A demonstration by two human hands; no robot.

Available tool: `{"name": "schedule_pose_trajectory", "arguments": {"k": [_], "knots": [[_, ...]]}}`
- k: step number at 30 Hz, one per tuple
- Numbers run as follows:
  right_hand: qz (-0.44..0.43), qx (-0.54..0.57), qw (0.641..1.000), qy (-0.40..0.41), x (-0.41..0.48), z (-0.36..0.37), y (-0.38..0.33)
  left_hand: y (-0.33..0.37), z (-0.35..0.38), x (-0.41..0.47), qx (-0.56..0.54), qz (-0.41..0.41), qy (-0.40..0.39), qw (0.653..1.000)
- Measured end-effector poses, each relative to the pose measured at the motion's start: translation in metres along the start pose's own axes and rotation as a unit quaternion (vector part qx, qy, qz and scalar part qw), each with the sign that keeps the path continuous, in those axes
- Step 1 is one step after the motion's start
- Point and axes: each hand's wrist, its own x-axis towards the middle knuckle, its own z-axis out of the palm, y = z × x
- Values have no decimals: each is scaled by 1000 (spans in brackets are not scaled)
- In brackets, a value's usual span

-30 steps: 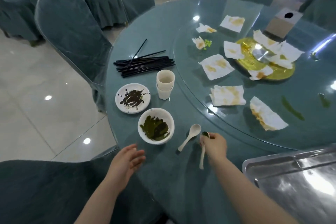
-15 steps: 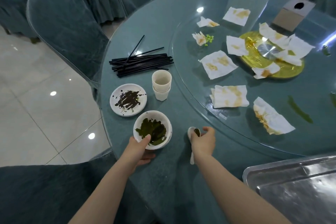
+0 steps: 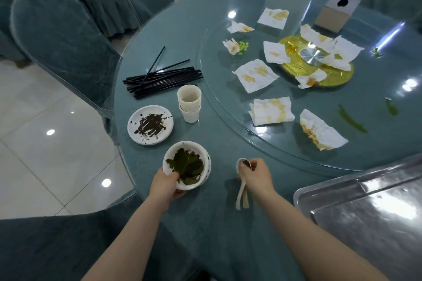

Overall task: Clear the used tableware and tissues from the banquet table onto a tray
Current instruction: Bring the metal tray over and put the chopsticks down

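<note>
My left hand (image 3: 166,186) grips the near rim of a white bowl (image 3: 206,166) smeared with green sauce, thumb inside, and the bowl is tilted toward me. My right hand (image 3: 255,177) holds two white spoons (image 3: 241,196) together by their bowls, handles pointing down toward me. A steel tray (image 3: 365,207) lies at the lower right. A white plate (image 3: 150,124) with dark sauce, stacked paper cups (image 3: 189,104) and a bundle of black chopsticks (image 3: 164,80) stand beyond the bowl. Several stained tissues (image 3: 270,110) lie on the glass turntable (image 3: 296,143).
A gold dish (image 3: 338,73) with tissues on it sits mid-turntable, a tissue box (image 3: 335,16) behind it. Green smears (image 3: 351,118) mark the glass. Covered chairs (image 3: 59,36) ring the table; one chair back is right below my arms.
My left hand reached forward and took hold of the green-sauce bowl, tilting it up. My right hand gathered the second spoon and now holds both spoons.
</note>
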Motion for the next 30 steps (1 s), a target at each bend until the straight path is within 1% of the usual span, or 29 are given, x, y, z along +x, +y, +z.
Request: {"name": "schedule_pose_trajectory", "arguments": {"k": [3, 6, 8, 11, 13, 15, 18, 22, 24, 30], "knots": [[1, 110, 994, 10, -22, -39, 5, -4, 6, -16, 19, 34, -35, 999], [10, 159, 986, 56, -46, -88, 21, -1, 21, -38, 32, 71, -101, 992], [33, 195, 976, 95, -63, -117, 39, 0, 36, -55, 65, 96, -155, 981], [65, 248, 953, 162, -86, -160, 73, -2, 67, -79, 94, 127, -223, 962], [99, 275, 938, 187, -101, -187, 102, -8, 92, -93, 115, 134, -248, 953], [135, 327, 912, 208, -115, -214, 133, -15, 116, -109, 145, 130, -267, 944], [163, 366, 885, 238, -130, -246, 175, -27, 151, -130, 195, 122, -302, 925], [185, 367, 873, 263, -137, -274, 211, -38, 200, -146, 267, 124, -324, 899], [195, 370, 868, 266, -134, -283, 223, -41, 224, -151, 292, 120, -324, 892], [199, 349, 884, 241, -101, -293, 242, -51, 271, -149, 357, 82, -285, 886]]}}
